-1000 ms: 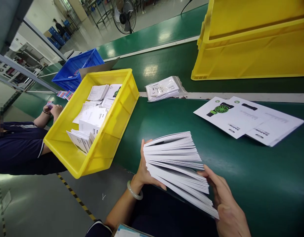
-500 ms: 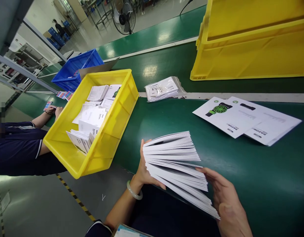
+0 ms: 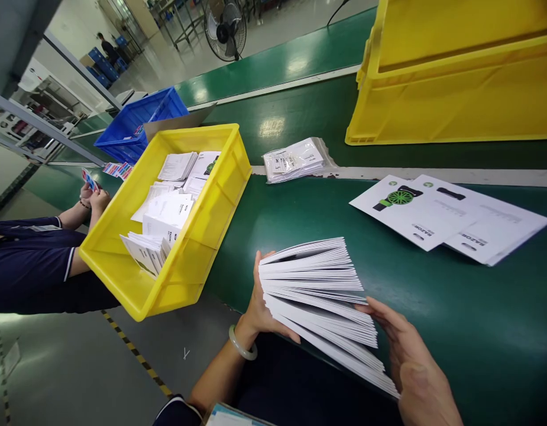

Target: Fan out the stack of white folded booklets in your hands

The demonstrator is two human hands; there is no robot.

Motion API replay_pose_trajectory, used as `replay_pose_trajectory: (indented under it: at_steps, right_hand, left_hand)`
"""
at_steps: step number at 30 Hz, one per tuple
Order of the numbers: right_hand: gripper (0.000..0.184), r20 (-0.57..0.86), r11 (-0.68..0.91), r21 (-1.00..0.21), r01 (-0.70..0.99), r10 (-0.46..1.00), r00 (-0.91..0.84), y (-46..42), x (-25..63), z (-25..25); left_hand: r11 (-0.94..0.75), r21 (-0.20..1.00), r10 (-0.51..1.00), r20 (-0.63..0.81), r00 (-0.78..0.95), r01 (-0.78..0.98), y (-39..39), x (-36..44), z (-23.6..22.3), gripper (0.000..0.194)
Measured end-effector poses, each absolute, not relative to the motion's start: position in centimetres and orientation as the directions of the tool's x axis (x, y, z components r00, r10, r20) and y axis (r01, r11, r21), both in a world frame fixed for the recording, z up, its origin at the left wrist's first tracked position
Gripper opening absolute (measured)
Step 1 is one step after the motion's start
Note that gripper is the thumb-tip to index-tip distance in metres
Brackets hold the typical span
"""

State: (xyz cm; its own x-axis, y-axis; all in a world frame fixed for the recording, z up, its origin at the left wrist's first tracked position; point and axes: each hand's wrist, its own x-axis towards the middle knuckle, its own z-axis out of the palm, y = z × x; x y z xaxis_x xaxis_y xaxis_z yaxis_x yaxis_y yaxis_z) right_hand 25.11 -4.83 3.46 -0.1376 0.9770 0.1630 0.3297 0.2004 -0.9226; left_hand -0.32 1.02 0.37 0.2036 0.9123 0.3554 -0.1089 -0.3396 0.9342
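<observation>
My left hand (image 3: 261,307), with a pale bangle at the wrist, grips a thick stack of white booklets (image 3: 315,290) along their left edges. Their right edges spread out like a fan. At that fanned side is my right hand (image 3: 410,349), its fingers stretched out and fingertips touching or very near the edges. Beyond the stack, two white printed sheets or booklets (image 3: 406,216) overlap on the green bench (image 3: 291,213); one shows a green and black watch-like picture. A plastic-bagged bundle of white papers (image 3: 295,160) lies further back.
Left of the stack, a yellow bin (image 3: 220,207) holds several piles of white booklets. A blue crate (image 3: 144,121) stands behind it. Larger yellow bins (image 3: 450,106) sit at the back right. At the left, a co-worker's hands (image 3: 93,198) hold a small colourful card.
My right hand has shifted slightly right and its fingertips moved a little along the fanned edges. My left hand keeps its grip. The co-worker has raised a colourful card.
</observation>
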Motion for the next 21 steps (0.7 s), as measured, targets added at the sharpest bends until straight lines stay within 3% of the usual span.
replay_pose_trajectory:
  at_steps: [7, 10, 14, 18, 21]
  right_hand:
    - [0.041, 0.209, 0.222, -0.952, 0.211, 0.975, -0.079, -3.9, 24.5, 4.1]
    - [0.051, 0.142, 0.146, -0.962, 0.229, 0.989, -0.033, -3.5, 24.2, 4.7]
    - [0.060, 0.141, 0.163, -0.927, 0.339, 0.986, -0.088, -3.3, 24.0, 5.1]
    - [0.079, 0.022, 0.024, -0.961, 0.274, 1.000, -0.008, -3.9, 24.3, 4.5]
    - [0.071, 0.007, 0.014, -0.967, 0.255, 1.000, -0.027, -4.5, 25.0, 3.6]
  left_hand:
    - [-0.343, 0.930, 0.908, 0.365, 0.204, -0.133, 1.1, -0.2, 0.5, 0.148]
    - [-0.333, 0.934, 0.914, 0.353, 0.199, -0.125, 1.1, -0.3, 0.4, 0.148]
    - [-0.347, 0.932, 0.910, 0.362, 0.204, -0.106, 1.2, -0.5, 0.3, 0.150]
    - [-0.354, 0.928, 0.905, 0.371, 0.209, -0.114, 1.1, -0.4, 0.2, 0.149]
    - [-0.349, 0.927, 0.906, 0.372, 0.202, -0.141, 1.1, -0.2, 0.2, 0.152]
